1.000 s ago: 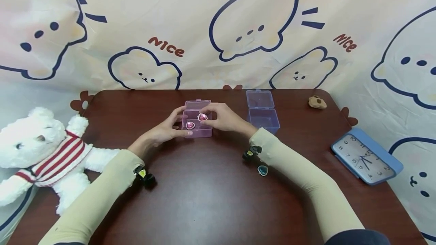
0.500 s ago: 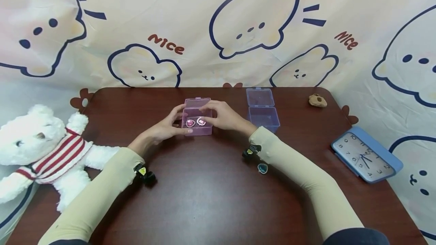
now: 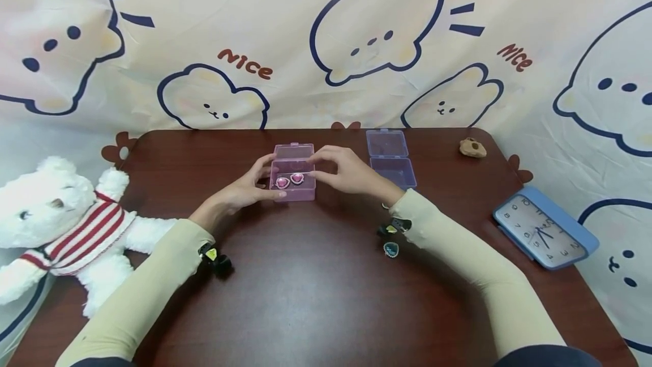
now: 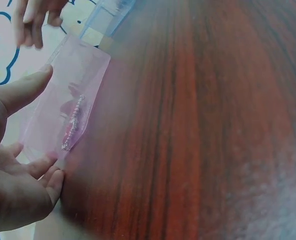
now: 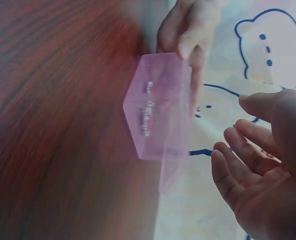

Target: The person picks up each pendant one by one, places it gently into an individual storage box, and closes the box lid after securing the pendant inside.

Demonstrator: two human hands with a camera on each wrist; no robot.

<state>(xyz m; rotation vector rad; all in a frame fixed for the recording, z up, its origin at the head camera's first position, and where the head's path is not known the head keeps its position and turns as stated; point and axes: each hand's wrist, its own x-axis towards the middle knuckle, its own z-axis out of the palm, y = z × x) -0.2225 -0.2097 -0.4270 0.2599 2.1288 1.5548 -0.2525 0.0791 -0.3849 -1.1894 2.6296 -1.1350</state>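
Note:
A see-through pink plastic box (image 3: 300,194) stands on the table with its lid raised at the back. Two pink gem ornaments (image 3: 296,178) with sparkling pale rims lie side by side inside it. My left hand (image 3: 240,192) holds the box by its left end, thumb at the front wall and fingers round the side. In the left wrist view the box (image 4: 88,70) rises between that thumb and the fingers. Just off the box's right end, my right hand (image 3: 348,171) has its fingers loosely bent, with nothing between them; the right wrist view shows a gap to the box (image 5: 162,140).
A blue-violet clear box (image 3: 392,171) stands open behind the right wrist. A blue gem ornament (image 3: 390,250) lies below the right cuff. A white teddy bear (image 3: 97,231) sits left, a blue clock (image 3: 545,231) right, and a small tan object (image 3: 472,148) at the back right.
The right hand lowered the second pink gem ornament into the pink box, let go of it and drew back to the right. The left hand stays on the box.

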